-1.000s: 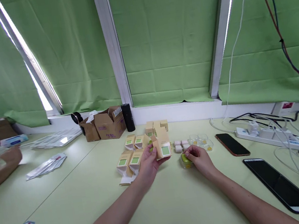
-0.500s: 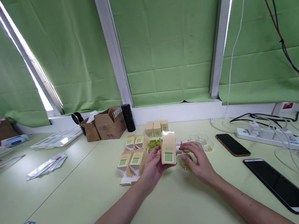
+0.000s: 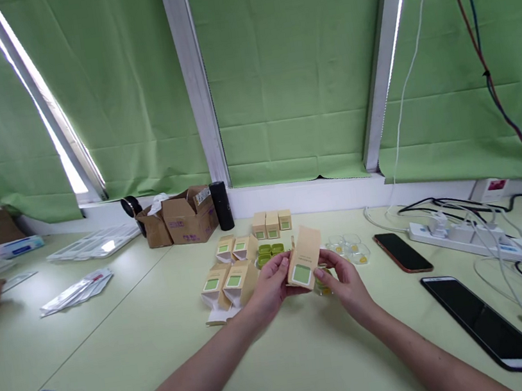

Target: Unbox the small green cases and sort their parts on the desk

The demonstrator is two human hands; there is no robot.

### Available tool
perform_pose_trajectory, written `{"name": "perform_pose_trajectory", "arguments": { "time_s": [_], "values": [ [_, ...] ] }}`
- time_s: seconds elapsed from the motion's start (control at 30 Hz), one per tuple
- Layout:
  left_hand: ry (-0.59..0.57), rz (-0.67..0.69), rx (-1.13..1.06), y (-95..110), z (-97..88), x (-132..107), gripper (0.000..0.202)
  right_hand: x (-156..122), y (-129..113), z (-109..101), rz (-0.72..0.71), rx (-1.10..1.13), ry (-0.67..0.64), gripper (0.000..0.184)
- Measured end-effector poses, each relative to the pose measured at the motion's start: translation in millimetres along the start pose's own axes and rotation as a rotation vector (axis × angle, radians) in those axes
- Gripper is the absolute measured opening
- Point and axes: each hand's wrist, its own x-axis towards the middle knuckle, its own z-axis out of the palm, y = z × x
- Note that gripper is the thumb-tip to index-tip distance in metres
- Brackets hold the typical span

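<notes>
The left hand (image 3: 270,286) and the right hand (image 3: 348,280) are clamped on a tilted tan carton (image 3: 304,251), at its opposite sides. It is above the counter (image 3: 333,360), with open room toward the front edge.

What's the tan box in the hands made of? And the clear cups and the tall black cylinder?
The tan box looks like matte card: flat sides, crisp edges. The clear cups seem glossy plastic, see-through with bright rims, though maybe glass. The tall black cylinder looks smooth; metal or plastic, I can't tell.
</notes>
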Motion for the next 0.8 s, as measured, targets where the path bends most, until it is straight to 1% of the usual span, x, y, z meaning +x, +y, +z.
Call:
{"name": "perform_pose_trajectory", "arguments": {
  "time_s": [0.1, 0.17, 0.27, 0.33, 0.4, 0.5, 0.63, 0.8],
  "values": [
    [0.018, 0.005, 0.077, 7.8, 4.2, 6.7, 0.044, 3.0, 1.8, -3.4, 0.02, 0.067, 0.018, 0.049],
    [0.027, 0.032, 0.108, 14.1, 7.3, 10.8, 0.046, 5.1, 2.9, -5.5, 0.035, 0.12, 0.041, 0.05],
    [0.003, 0.114, 0.146, 21.4, 13.3, 13.8, 0.049, 7.3, 3.6, -7.5, 0.062, 0.203, 0.105, 0.052],
    [-0.025, 0.185, 0.191, 21.6, 17.1, 13.3, 0.05, 7.8, 3.4, -8.1, 0.075, 0.237, 0.154, 0.055],
    [-0.068, 0.247, 0.244, 17.1, 19.6, 11.5, 0.051, 7.7, 3.3, -8.4, 0.08, 0.239, 0.182, 0.057],
    [-0.132, 0.298, 0.308, 4.7, 19.5, 9.1, 0.057, 7.2, 5.2, -8.5, 0.074, 0.207, 0.184, 0.058],
    [-0.113, 0.328, 0.345, -10.0, 15.0, 7.7, 0.059, 7.0, 10.8, -8.3, 0.053, 0.176, 0.16, 0.057],
    [-0.125, 0.357, 0.336, -15.6, 11.8, 4.6, 0.059, 6.8, 13.9, -8.4, 0.066, 0.172, 0.133, 0.057]
  ]
}}
